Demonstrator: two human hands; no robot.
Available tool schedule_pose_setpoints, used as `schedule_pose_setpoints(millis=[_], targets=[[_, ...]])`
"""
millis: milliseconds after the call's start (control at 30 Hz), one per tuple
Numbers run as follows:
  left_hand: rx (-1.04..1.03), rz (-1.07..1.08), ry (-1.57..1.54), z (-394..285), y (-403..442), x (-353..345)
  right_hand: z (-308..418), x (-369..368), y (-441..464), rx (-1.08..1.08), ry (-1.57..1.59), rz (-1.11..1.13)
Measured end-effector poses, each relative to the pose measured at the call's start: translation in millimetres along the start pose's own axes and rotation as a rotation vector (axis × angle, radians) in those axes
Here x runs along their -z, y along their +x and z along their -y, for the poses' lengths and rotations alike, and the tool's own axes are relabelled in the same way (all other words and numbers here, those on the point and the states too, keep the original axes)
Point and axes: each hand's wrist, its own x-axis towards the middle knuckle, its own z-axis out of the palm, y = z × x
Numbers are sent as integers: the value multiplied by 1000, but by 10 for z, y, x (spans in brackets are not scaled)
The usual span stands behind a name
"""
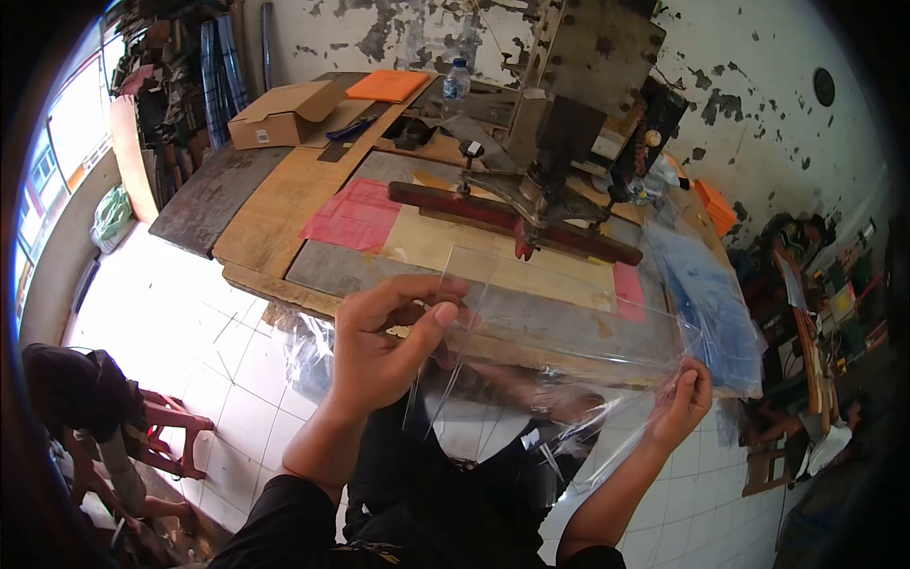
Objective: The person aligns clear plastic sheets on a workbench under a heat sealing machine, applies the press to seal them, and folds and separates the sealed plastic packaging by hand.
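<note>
In front of me a clear plastic sheet (569, 337) is stretched between my two hands, over the front edge of the worktable and above my lap. My left hand (384, 337) pinches its left edge between thumb and fingers. At the far right corner, my right hand (684, 400) has its fingers closed on the same sheet, which hangs in loose folds there. Beyond the sheet stands a press with a long dark red bar (445, 201) held above a bed covered in cream material (427, 237) and pink patches (355, 216).
A stack of bluish clear plastic (706, 294) lies at the table's right side. At the back are a cardboard box (284, 114), an orange stack (387, 85) and a water bottle (456, 80). A person sits near a red stool (175, 427) at left; others are at far right.
</note>
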Motion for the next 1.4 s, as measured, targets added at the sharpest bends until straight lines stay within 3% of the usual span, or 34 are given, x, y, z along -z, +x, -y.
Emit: schedule_pose_setpoints(millis=[133, 267, 300, 433, 567, 633, 700, 900, 967, 1033, 1100, 1267, 1400], targets=[[15, 59, 5, 51, 17, 48, 62, -23, 21, -20, 16, 22], [216, 33, 160, 195, 54, 81, 32, -135, 83, -136, -101, -17], [312, 16, 225, 253, 71, 95, 6, -183, 117, -200, -170, 81], [326, 28, 439, 739, 163, 199, -184, -407, 274, -400, -392, 363], [478, 147, 564, 957, 344, 233, -683, -575, 502, -421, -525, 503], [529, 209, 574, 1122, 502, 255, -964, -629, 663, -270, -608, 620], [380, 286, 654, 1428, 634, 284, -1031, -732, 800, -285, -671, 635], [260, 409, 762, 1939, 983, 289, -1217, -932, 1043, -282, -836, 681], [300, 412, 733, 2068, 1001, 314, -1256, -965, 1060, -269, -931, 717], [343, 417, 704, 2110, 1007, 272, -1329, -939, 997, -25, -916, 686], [468, 394, 659, 2026, 1010, 263, -1282, -979, 968, -4, -906, 706], [473, 372, 715, 1870, 1008, 185, -1222, -1023, 980, -67, -909, 763], [485, 349, 718, 1886, 1000, 171, -1304, -981, 979, 17, -911, 787]])
